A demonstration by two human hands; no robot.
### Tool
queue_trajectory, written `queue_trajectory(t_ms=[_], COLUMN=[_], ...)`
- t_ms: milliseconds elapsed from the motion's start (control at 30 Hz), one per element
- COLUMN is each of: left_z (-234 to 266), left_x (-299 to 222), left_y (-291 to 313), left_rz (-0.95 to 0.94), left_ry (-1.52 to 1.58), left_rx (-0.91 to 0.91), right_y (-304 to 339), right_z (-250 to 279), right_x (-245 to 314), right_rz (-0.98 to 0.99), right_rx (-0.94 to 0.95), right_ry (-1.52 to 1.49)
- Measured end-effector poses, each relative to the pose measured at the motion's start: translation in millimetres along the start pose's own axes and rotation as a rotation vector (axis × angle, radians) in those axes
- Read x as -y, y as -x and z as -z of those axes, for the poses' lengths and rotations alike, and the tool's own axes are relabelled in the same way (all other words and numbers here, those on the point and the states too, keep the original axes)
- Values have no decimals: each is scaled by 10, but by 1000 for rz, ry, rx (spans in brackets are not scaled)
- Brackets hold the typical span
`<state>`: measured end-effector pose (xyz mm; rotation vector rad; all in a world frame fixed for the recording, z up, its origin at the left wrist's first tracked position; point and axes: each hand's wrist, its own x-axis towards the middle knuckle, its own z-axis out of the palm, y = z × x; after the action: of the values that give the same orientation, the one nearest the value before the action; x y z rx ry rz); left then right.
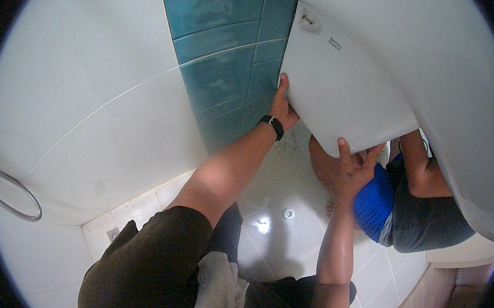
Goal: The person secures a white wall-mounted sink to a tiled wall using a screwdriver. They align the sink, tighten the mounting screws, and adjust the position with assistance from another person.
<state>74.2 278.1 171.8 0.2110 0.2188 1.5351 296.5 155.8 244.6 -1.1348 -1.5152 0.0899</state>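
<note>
I hold a white glossy ceramic bathroom fixture (pixel 343 86) against the blue-green tiled wall. Near its top left corner is a small metal fitting in a round recess. My left hand (pixel 286 108) grips its left edge, thumb on the face and fingers mostly out of sight; a black watch is on the wrist. At the lower edge, my right hand (pixel 354 167) is closed on the fixture, thumb up on the face and fingers tucked beneath. A co-worker's arm (pixel 421 166) reaches up behind the lower right edge, with its hand hidden.
The co-worker, in blue shorts (pixel 375 206) and a dark shirt, crouches close on the right. A round pipe opening (pixel 288 213) shows in the tiled floor, and a drain grate (pixel 113 234) by the wall. At left hangs a metal shower hose (pixel 30 217). A large white surface (pixel 437 58) adjoins the fixture.
</note>
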Motion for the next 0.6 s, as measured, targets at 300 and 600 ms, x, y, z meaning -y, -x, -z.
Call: queue_trajectory(t_ms=[300,600], left_z=[-25,-86], left_x=[13,31], left_y=[18,47], left_rz=[22,3], left_ry=[10,-28], left_rx=[11,-47], right_y=[30,55], right_z=[47,59], right_x=[56,-54], right_rz=[-5,-28], right_rx=[-11,-9], right_ry=[-3,-10])
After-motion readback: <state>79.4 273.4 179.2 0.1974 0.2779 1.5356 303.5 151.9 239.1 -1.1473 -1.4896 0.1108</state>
